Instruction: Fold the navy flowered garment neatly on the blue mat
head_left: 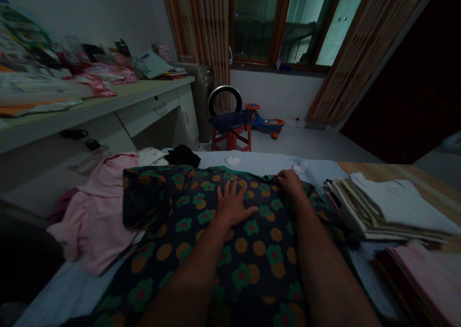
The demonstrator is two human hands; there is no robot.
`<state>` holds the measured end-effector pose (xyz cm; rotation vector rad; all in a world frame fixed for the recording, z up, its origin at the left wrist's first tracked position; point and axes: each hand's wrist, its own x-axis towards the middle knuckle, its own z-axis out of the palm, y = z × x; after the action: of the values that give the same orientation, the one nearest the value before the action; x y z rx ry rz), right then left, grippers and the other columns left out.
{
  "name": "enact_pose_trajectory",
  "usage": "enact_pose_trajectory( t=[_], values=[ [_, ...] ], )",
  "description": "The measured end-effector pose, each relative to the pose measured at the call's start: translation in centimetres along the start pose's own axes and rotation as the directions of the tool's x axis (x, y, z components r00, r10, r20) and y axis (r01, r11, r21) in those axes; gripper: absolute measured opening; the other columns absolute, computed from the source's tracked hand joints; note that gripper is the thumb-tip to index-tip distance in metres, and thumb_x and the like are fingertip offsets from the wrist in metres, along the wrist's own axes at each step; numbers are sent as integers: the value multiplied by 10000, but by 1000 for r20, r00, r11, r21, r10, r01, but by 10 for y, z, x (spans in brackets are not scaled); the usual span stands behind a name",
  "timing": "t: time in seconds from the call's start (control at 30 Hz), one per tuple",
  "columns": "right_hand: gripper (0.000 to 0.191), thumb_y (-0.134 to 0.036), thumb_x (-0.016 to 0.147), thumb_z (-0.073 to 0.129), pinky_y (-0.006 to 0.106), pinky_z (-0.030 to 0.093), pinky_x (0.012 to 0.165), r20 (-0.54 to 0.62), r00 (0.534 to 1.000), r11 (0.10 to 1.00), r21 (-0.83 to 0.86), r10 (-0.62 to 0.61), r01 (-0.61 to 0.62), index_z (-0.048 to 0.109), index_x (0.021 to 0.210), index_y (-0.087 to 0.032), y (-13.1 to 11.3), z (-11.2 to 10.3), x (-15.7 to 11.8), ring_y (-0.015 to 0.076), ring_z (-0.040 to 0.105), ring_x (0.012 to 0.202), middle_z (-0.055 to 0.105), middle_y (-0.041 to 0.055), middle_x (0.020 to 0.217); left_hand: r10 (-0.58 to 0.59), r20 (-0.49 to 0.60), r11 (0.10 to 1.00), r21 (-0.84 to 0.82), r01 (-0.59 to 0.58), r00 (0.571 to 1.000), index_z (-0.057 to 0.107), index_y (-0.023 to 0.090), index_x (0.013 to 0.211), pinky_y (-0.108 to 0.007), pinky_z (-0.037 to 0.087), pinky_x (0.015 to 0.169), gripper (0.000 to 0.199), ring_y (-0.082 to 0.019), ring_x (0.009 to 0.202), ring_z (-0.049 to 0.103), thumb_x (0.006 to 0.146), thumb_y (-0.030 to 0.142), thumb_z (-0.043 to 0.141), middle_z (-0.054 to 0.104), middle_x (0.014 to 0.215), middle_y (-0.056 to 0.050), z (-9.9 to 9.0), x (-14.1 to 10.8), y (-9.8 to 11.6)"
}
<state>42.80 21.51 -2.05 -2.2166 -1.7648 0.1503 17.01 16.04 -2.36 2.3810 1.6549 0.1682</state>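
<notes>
A dark garment [241, 244] with green flowers and orange-brown dots lies spread over a pale blue cloth [212, 159]. My left hand [234, 204] rests flat on the garment's upper middle with its fingers spread. Near the garment's far edge, right of centre, my right hand [289, 182] has its fingers curled down on the fabric, pinching it. One sleeve [144, 197] of the garment extends to the left.
Pink clothing [104, 211] and a black item [183, 155] are heaped at the left. Folded clothes [399, 204] are stacked at the right, with another pile [425, 274] nearer. Beyond stand a red stool [231, 139] and a cluttered desk [144, 89].
</notes>
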Motion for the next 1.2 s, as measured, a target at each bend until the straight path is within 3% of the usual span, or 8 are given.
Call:
enact_pose_trajectory(
  t=[0.17, 0.27, 0.43, 0.57, 0.87, 1.0, 1.1, 1.2],
  values=[
    [259, -262, 890, 525, 267, 420, 849, -186, 982, 999, 22, 47, -43, 755, 999, -215, -8, 2, -2, 197, 596, 988, 655, 89, 1036, 2, -31, 1000, 1, -2, 1000, 345, 318, 1502, -627, 58, 1180, 861, -365, 1499, 112, 793, 804, 391, 270, 1608, -86, 1, -1, 1],
    [285, -247, 892, 494, 279, 413, 881, -229, 971, 997, 63, 66, -52, 746, 1014, -194, -13, 3, -2, 204, 585, 985, 662, 91, 1025, 0, -43, 1000, -4, -1, 999, 338, 308, 1506, -618, 62, 1184, 818, -345, 1505, 101, 839, 782, 324, 258, 1614, -85, 2, -2, 1],
    [335, -228, 884, 437, 288, 399, 918, -261, 958, 988, 127, 121, -90, 741, 1010, -167, -16, 3, -2, 221, 576, 1002, 685, 105, 1030, -12, -53, 1000, -6, 11, 999, 299, 302, 1523, -602, 65, 1190, 770, -332, 1513, 69, 891, 737, 251, 211, 1632, -83, 0, -2, 2],
    [360, -225, 876, 423, 293, 391, 928, -275, 949, 982, 145, 157, -120, 737, 1034, -150, -16, 5, -1, 231, 575, 1013, 686, 117, 1059, -20, -29, 1000, 10, 20, 999, 275, 302, 1532, -599, 48, 1191, 800, -352, 1511, 51, 869, 749, 308, 204, 1634, -80, -1, -2, 2],
    [363, -192, 897, 410, 306, 385, 922, -244, 958, 989, 47, 149, -142, 725, 1064, -128, -18, 11, 0, 232, 575, 1000, 672, 135, 1054, -85, -79, 996, 33, 88, 993, 366, 279, 1491, -632, 83, 1177, 699, -396, 1490, 117, 899, 650, 391, 268, 1609, -97, 3, -2, 8],
    [338, -169, 892, 432, 290, 389, 923, -190, 974, 992, 16, 123, -122, 714, 1074, -126, -20, 14, 1, 224, 574, 1021, 657, 133, 1074, 36, -106, 998, 47, -31, 994, 396, 280, 1466, -584, 104, 1198, 564, -319, 1497, 146, 949, 504, 392, 308, 1595, -58, 3, -3, 16],
    [353, -161, 889, 436, 288, 396, 921, -201, 974, 994, 35, 106, -101, 675, 1146, -127, -24, 13, -3, 223, 568, 1050, 630, 135, 1129, 112, -37, 994, 12, -111, 993, 399, 303, 1465, -584, 113, 1199, 596, -327, 1497, 155, 933, 571, 389, 295, 1603, -31, 4, -5, 18],
    [329, -156, 878, 439, 292, 407, 904, -237, 969, 998, 26, 67, -63, 675, 1107, -154, -32, 11, -10, 227, 556, 1072, 598, 130, 1152, 111, -19, 994, -7, -111, 994, 379, 301, 1483, -599, 105, 1195, 694, -369, 1498, 120, 890, 661, 402, 256, 1620, -39, 5, -6, 16]
  ],
)
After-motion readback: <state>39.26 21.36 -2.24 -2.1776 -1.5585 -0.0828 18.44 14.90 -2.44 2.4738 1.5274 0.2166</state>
